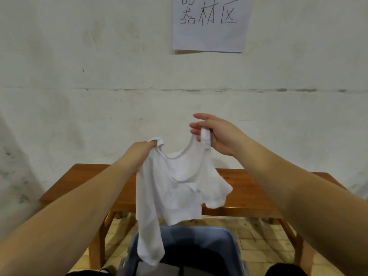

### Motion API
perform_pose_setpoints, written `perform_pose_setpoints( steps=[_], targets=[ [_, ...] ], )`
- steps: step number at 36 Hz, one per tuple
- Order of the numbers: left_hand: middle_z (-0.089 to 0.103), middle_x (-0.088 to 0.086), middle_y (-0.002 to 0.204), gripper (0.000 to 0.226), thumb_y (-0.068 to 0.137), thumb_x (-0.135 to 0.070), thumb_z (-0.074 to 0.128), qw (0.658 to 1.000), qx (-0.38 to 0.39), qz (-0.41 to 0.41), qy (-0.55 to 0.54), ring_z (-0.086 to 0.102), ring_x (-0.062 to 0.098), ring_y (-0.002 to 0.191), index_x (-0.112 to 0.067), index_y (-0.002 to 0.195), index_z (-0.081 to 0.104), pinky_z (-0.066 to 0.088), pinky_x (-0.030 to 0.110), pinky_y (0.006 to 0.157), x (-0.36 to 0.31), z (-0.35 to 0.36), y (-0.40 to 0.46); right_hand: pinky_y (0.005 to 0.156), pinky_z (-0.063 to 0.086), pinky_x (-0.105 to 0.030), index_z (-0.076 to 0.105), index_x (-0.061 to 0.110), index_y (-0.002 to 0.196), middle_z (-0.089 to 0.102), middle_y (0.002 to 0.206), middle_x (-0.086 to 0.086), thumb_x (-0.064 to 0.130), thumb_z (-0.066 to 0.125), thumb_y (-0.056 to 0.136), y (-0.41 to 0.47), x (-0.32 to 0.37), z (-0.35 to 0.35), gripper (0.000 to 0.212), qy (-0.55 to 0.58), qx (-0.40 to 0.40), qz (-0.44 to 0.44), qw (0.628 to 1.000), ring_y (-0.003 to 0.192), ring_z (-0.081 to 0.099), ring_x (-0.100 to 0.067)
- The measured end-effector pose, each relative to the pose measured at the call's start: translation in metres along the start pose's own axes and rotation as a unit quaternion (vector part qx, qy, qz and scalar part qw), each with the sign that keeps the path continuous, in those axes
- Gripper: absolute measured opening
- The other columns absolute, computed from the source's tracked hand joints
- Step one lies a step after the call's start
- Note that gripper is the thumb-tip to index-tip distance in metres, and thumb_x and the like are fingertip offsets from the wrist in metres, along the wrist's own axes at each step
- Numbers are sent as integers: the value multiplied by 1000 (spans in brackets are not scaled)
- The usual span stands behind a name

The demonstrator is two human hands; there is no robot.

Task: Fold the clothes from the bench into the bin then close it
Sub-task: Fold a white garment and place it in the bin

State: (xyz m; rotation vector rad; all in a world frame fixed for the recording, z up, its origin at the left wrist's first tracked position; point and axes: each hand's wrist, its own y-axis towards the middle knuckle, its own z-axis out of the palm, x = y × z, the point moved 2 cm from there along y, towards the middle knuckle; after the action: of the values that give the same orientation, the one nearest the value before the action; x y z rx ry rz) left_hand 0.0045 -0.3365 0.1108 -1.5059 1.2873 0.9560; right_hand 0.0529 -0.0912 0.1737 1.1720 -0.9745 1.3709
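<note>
- White long-sleeved top [179, 182] hangs in the air above the grey-blue bin [223, 244], held up by both shoulders; one sleeve dangles down past the bin's rim into its opening, the other is bunched on the bin's right-hand side.
- Left hand [139, 154] grips the top's left shoulder, fingers curled into the bunched cloth so the grip is fully closed on it.
- Right hand [217, 136] pinches the other shoulder between thumb and a finger; its remaining fingers [201, 116] are stretched out loosely and hold nothing.
- Wooden tabletop [249, 188] stands just behind the bin, against the wall [99, 76], and what shows of it carries no other clothes.
- To fold well, I judge the top should first be pulled level and taut between the two hands, then laid flat on the tabletop behind the bin, so the sleeves can be turned in.
- Loose sleeve over the bin may snag or drag in unfolded; lifting it clear first seems wise.
- Bin's lid is not in view.
</note>
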Motion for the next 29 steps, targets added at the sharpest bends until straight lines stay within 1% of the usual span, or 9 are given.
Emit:
perform_pose_setpoints(
  steps=[3,6,8,11,15,18,24,27,29],
  targets=[
    [69,10,93,29,86,-47,66,1000,17,11,5,65,28,87,-19,83,68,52,43,91,-7,15,-14,96,54,-35,60,20,123,70,119,-5,-11,35,91,-1,13,17,50,-72,66,-43,994,113,67,-18],
    [63,1,86,25,90,-46,62,999,32,5,11,59,20,79,-24,79,62,48,35,76,-8,24,-18,98,52,-30,55,25,125,66,126,1,-20,35,88,1,20,31,62,-212,104,-81,968,119,62,-12],
    [67,3,89,25,89,-47,62,999,43,7,17,64,23,84,-23,85,66,51,36,79,-9,25,-19,97,51,-24,55,28,125,65,126,8,-16,42,90,1,27,39,58,-310,100,-110,939,118,61,-4],
    [75,8,97,28,85,-42,66,998,61,11,0,71,29,90,-18,98,74,56,46,89,-7,20,-18,88,50,-16,59,35,115,69,113,20,6,50,93,0,43,53,37,-474,37,-171,863,105,62,7],
    [77,9,93,23,89,-29,65,997,74,18,-13,73,27,86,-11,99,75,58,42,84,-5,18,-20,63,43,-24,65,25,89,64,75,14,22,53,90,4,59,63,13,-548,-76,-230,800,70,58,-2],
    [75,8,96,22,89,-27,63,997,77,13,-10,70,26,89,-12,102,72,56,38,78,0,21,-24,55,29,-31,45,21,62,45,69,4,26,51,92,12,69,62,30,-559,-142,-245,780,60,42,-10],
    [62,7,102,20,91,-27,53,1000,2,7,17,58,22,90,-15,106,56,48,33,71,16,25,-34,52,28,-31,35,16,62,39,63,0,26,47,93,19,85,67,35,-516,-183,-168,820,55,38,-17],
    [65,12,103,47,94,-48,47,997,-28,-11,-73,62,27,88,-9,118,56,52,37,75,20,29,-42,53,38,-24,41,13,68,46,67,-3,25,45,91,23,85,69,26,-429,-171,-104,881,61,47,-21],
    [68,12,100,67,97,-66,33,994,12,-47,-97,64,26,83,-7,110,62,52,35,71,14,34,-56,46,34,-19,44,11,73,44,69,-4,23,43,92,23,85,72,22,-380,-172,-76,906,59,44,-22]
  ],
)
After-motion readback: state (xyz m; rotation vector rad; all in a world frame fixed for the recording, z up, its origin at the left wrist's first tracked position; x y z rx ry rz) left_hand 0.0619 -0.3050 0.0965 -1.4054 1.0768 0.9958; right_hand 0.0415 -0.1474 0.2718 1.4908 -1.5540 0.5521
